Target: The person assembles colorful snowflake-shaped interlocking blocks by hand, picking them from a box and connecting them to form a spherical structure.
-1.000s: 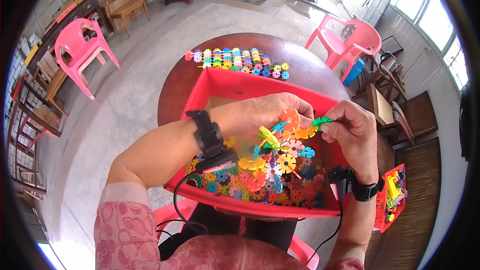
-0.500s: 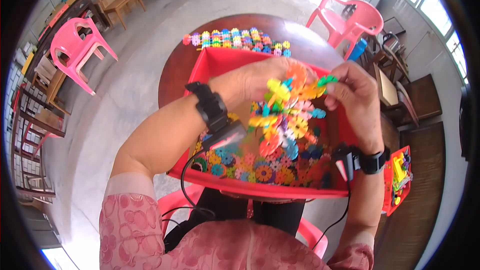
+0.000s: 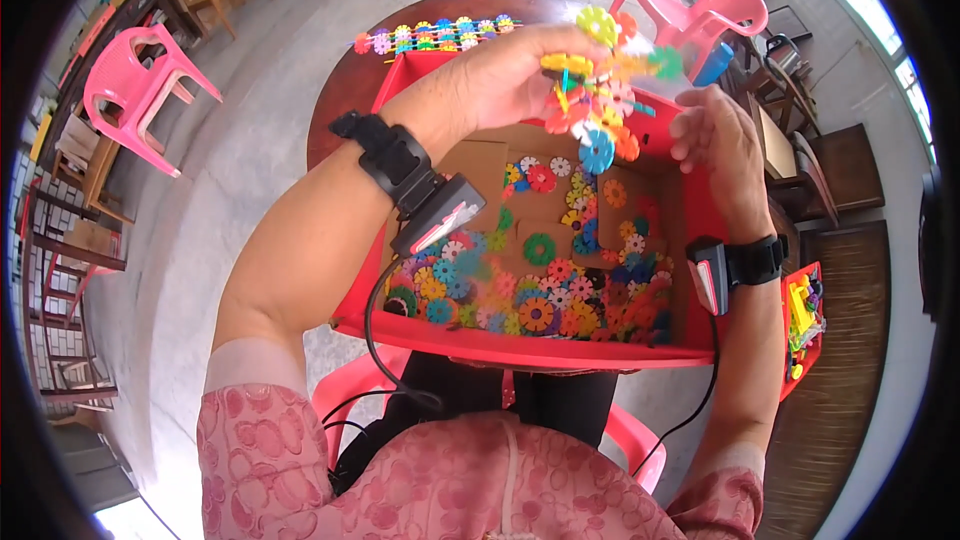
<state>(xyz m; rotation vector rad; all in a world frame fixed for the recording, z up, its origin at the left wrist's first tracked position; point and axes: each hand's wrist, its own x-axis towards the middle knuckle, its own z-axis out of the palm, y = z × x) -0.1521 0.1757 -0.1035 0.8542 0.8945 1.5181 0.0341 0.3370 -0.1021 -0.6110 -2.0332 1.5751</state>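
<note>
My left hand [image 3: 510,75] grips a cluster of interlocking flower-shaped plastic discs [image 3: 597,152], joined in yellow, orange, pink, blue and green. It is held up over the far right part of a red box [image 3: 500,348]. A blurred green disc [image 3: 664,63] sticks out at the cluster's right side. My right hand [image 3: 728,145] is apart from the cluster, by the box's right wall, with loosely bent fingers and nothing visible in them. Many loose discs [image 3: 537,314] lie in the box, thickest along its near side; brown cardboard shows between them.
The box rests on a round brown table [image 3: 335,105]. At its far side lies a panel of joined discs [image 3: 440,35]. Pink plastic chairs [image 3: 140,90] stand around, and a small red tray of toys [image 3: 803,325] is at the right. Cables hang from both wrist devices [image 3: 437,215].
My right hand has let go of the green disc on the cluster and moved away from it. My left hand has carried the cluster up and farther from me, uncovering the box's inside.
</note>
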